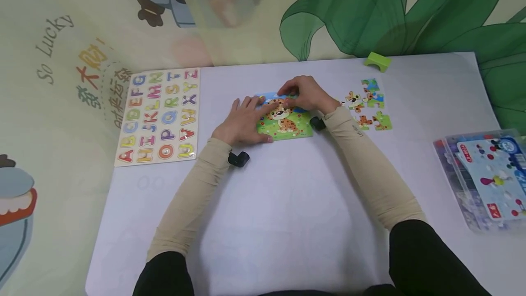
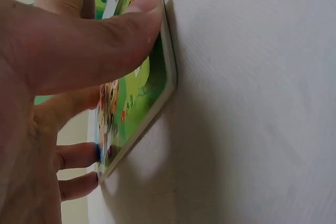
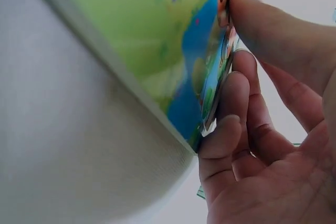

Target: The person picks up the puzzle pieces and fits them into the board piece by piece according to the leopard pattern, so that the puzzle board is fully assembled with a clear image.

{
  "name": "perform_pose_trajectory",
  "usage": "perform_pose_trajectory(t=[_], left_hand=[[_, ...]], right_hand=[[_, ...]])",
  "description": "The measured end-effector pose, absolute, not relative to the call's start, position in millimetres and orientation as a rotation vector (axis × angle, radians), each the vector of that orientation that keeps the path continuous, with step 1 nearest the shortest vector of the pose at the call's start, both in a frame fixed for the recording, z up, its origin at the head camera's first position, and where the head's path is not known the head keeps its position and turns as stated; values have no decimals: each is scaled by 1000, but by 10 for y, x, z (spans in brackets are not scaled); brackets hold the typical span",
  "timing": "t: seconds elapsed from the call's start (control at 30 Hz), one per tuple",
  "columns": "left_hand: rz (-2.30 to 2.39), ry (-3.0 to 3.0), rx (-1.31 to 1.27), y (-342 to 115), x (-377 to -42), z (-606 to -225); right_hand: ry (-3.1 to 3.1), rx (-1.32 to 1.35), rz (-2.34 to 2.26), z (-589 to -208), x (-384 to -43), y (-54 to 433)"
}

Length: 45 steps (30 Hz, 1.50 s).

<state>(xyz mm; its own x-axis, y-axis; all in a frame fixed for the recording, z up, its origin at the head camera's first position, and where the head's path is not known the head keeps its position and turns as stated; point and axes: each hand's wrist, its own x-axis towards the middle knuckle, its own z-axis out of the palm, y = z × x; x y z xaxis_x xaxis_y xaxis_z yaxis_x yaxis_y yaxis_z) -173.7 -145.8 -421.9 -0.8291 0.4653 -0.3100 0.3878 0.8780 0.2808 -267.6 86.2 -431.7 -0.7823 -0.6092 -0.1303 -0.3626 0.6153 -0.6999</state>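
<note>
Your left hand (image 1: 242,122) lies flat on the puzzle board (image 1: 287,127), fingers straight and spread, the thumb (image 2: 105,35) pressing down on the board's near edge. The board sits on the white table (image 1: 287,204), around the middle of its far half. Your right hand (image 1: 306,95) is at the board's far right part with its fingers (image 3: 236,108) curled round a puzzle piece (image 3: 218,77), pinching it by its edge while it stands tilted against the board's picture.

Loose puzzle pieces (image 1: 370,104) lie just to the right of the board, toward the far right corner, with a small green block (image 1: 378,60) at the far edge. An alphabet board (image 1: 160,118) rests along the table's left edge, and a clear plastic box (image 1: 489,177) sits at the right edge.
</note>
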Motion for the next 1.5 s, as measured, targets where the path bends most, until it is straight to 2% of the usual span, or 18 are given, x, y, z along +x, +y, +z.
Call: perform_pose_trajectory(t=[0.27, 0.9, 1.5], left_hand=[[227, 2680, 600, -1377, -1753, -4222], [243, 2770, 628, -1346, -1723, -4305], [162, 2829, 615, -1231, -1694, -4333]], right_hand=[[2535, -731, -979, -4272, -2709, 1131], [2672, -217, -818, -4064, -2801, 2655], [2679, -172, -744, -4145, -2856, 2821]])
